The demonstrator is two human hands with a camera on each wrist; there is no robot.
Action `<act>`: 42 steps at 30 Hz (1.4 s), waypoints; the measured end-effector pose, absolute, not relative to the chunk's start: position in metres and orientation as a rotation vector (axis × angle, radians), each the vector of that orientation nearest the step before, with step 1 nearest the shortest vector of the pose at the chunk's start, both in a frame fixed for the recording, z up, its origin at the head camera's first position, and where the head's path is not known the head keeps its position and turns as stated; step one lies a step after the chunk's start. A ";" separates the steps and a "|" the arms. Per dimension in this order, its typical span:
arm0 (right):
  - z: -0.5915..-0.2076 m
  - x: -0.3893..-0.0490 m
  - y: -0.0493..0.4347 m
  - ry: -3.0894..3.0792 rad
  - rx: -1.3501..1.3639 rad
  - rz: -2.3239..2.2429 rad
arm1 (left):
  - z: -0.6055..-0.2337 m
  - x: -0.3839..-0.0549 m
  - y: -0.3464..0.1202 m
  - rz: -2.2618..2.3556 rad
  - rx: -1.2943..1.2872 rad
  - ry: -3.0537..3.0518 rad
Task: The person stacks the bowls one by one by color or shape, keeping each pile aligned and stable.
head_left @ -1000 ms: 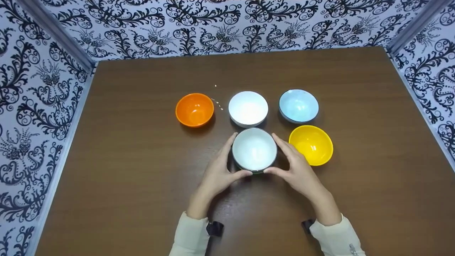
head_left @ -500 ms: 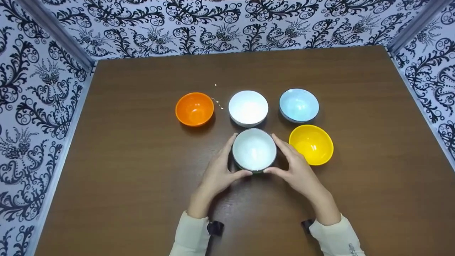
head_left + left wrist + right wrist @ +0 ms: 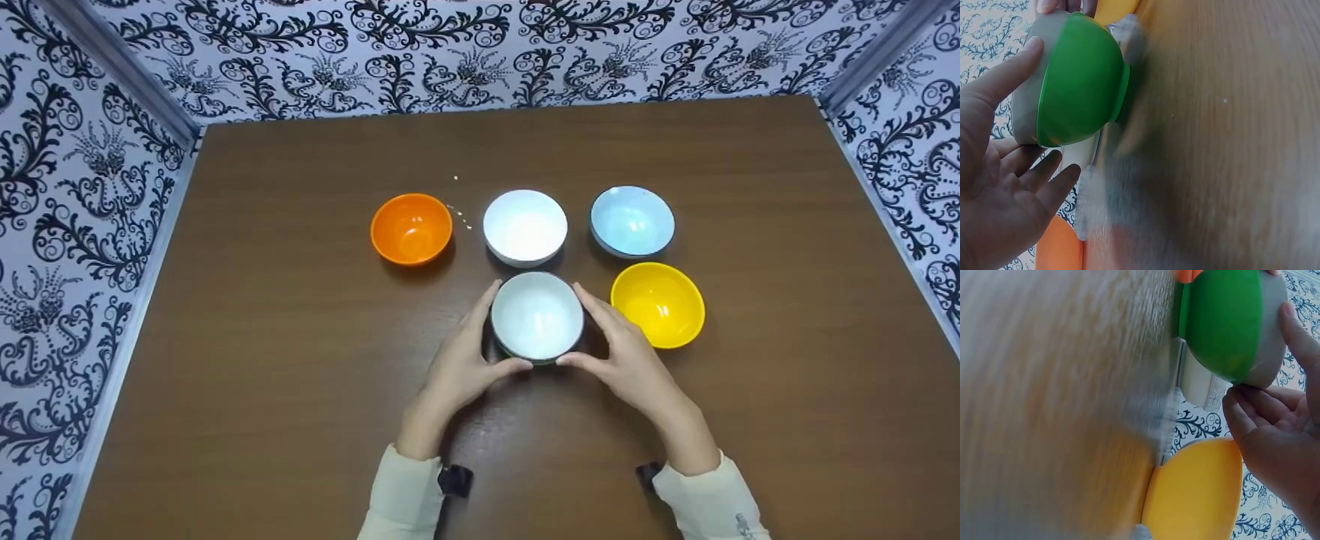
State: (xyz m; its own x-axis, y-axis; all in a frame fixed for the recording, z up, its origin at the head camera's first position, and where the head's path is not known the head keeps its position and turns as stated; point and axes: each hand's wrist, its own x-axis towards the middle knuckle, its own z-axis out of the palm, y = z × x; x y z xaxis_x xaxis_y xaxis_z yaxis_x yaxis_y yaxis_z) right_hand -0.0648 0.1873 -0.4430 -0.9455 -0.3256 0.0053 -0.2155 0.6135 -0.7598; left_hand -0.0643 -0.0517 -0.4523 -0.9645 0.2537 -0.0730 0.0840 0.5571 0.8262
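Note:
A grey bowl (image 3: pixel 537 316) with a pale inside sits nested in a green bowl (image 3: pixel 1081 81), its upper wall standing above the green rim. The green bowl's foot is down at the table; from above it is almost wholly hidden. My left hand (image 3: pixel 466 360) holds the grey bowl's left side, thumb in front and fingers farther round. On the right side my right hand (image 3: pixel 624 357) holds it in the same way. In the right wrist view the thumb presses on the grey wall (image 3: pixel 1271 332). The bowl pair stays upright.
Behind the pair stands a white bowl (image 3: pixel 525 227), with a light blue bowl (image 3: pixel 632 222) to its right. A yellow bowl (image 3: pixel 658 306) is close beside my right hand. An orange bowl (image 3: pixel 412 229) stands at left, near several small pale grains (image 3: pixel 461 218) on the brown table (image 3: pixel 285 337).
The grey bowl's far rim has shifted slightly toward me, widening the gap to the white bowl. Both hands keep their places on it.

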 end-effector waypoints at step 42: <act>-0.440 -0.065 0.188 2.652 -0.411 -1.220 | -0.457 -0.065 -0.053 1.383 0.333 2.617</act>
